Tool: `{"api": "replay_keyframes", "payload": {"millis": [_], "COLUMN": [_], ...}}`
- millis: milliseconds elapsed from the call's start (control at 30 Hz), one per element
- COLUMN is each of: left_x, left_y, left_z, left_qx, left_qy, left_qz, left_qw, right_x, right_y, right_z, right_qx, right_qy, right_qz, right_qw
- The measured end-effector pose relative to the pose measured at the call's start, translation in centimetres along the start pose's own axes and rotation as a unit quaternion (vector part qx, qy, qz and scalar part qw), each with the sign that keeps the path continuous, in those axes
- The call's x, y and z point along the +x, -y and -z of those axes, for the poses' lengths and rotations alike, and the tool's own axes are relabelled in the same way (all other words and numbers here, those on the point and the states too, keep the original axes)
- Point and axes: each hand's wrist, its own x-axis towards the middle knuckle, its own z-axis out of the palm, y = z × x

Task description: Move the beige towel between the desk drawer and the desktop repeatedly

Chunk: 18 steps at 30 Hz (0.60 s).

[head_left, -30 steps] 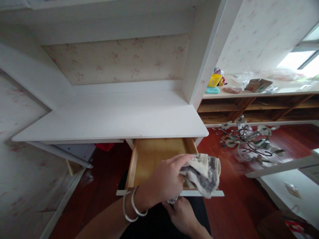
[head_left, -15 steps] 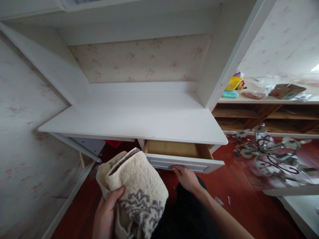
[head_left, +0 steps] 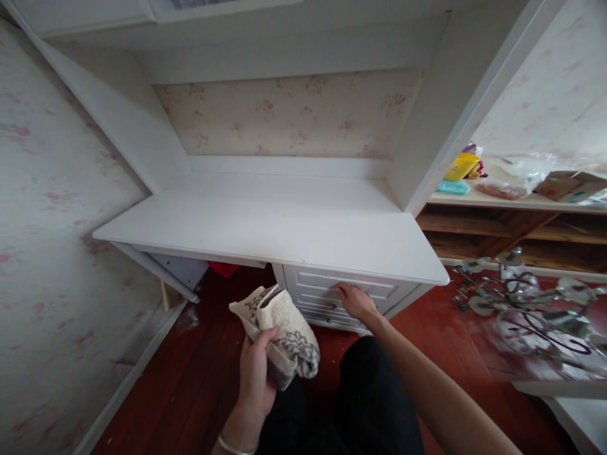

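Observation:
My left hand [head_left: 255, 374] grips a folded cream towel [head_left: 282, 333] with a grey pattern, held low in front of the white desk [head_left: 265, 224]. My right hand [head_left: 355, 300] rests flat against the front of the white drawer [head_left: 313, 292], which sits closed under the desk top. Two thin bangles show on my left wrist.
A dismantled metal chandelier [head_left: 526, 309] lies on the red wooden floor at the right. Behind it a wooden shelf [head_left: 502, 221] carries a yellow container [head_left: 461, 167], a cardboard box [head_left: 564, 184] and plastic bags. A flowered wall runs along the left.
The towel came out of the open drawer in my left hand and moved to the left. My right hand pushed the drawer in until it closed.

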Motion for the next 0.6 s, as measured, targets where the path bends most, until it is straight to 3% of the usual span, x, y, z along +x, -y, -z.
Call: {"api": "replay_keyframes", "payload": {"millis": [233, 400, 500, 600], "left_x": [1.7, 4.4, 6.3, 7.3], "left_y": [0.9, 2.0, 2.6, 3.1], "left_z": [-3.1, -5.6, -7.1, -8.8], "left_qx": [-0.015, 0.030, 0.072, 0.090], "left_qy": [0.040, 0.084, 0.097, 0.094], "left_qz": [-0.031, -0.108, -0.173, -0.188], "left_qw": [0.999, 0.990, 0.978, 0.973], "right_x": [-0.6, -3.4, -4.4, -4.2], "right_y": [-0.5, -2.9, -5.8, -9.9], "right_z": [0.8, 5.2, 9.8, 13.9], "right_qx": [-0.004, -0.038, 0.028, 0.084], "right_qy": [0.028, 0.012, -0.090, -0.245], "right_qz": [0.029, 0.063, 0.023, -0.116], "right_qw": [0.999, 0.997, 0.995, 0.959]}}
